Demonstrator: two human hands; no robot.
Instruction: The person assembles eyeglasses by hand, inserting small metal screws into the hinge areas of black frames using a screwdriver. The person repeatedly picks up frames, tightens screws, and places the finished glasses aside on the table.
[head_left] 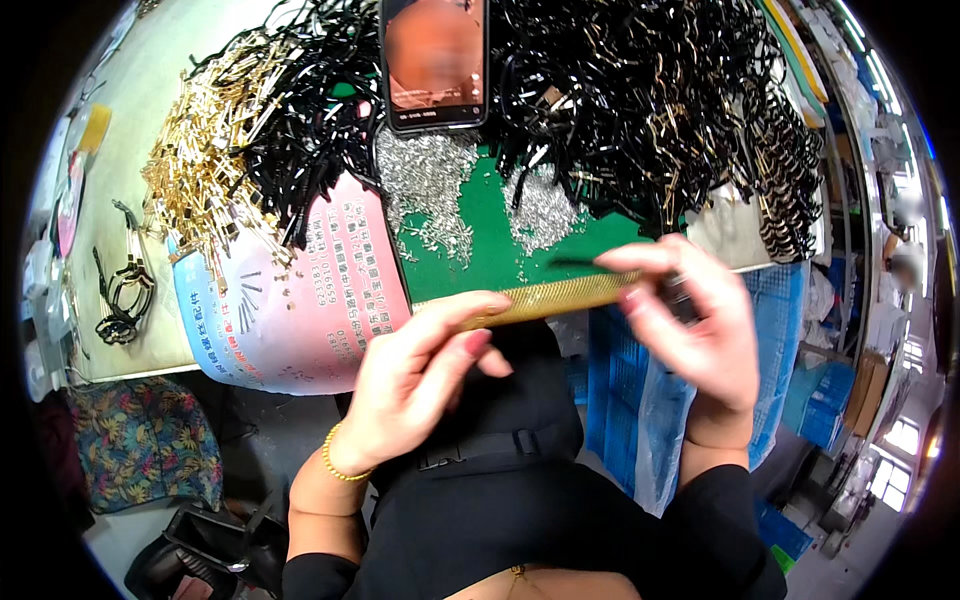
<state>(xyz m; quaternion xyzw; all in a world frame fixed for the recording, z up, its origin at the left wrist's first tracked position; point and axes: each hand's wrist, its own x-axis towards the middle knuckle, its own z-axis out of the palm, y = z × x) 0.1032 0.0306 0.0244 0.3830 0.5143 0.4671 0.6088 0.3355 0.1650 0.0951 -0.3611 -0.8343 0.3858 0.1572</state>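
Looks like a handling step on that gold strip (565, 297) mid-frame, left hand (405, 380) fingers loosely curled at one end, right hand (715, 335) half-closed by the other, can't tell if either's gripping, so next probably calls for steadying it.

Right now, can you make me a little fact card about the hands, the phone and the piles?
Left hand: finger and thumb at the left end of a gold strip
Right hand: at the strip's right end; grip blurred
Phone: screen lit
Silver bits: two heaps, green mat between
Gold pieces: far left
Black straps: tangled, both sides of phone
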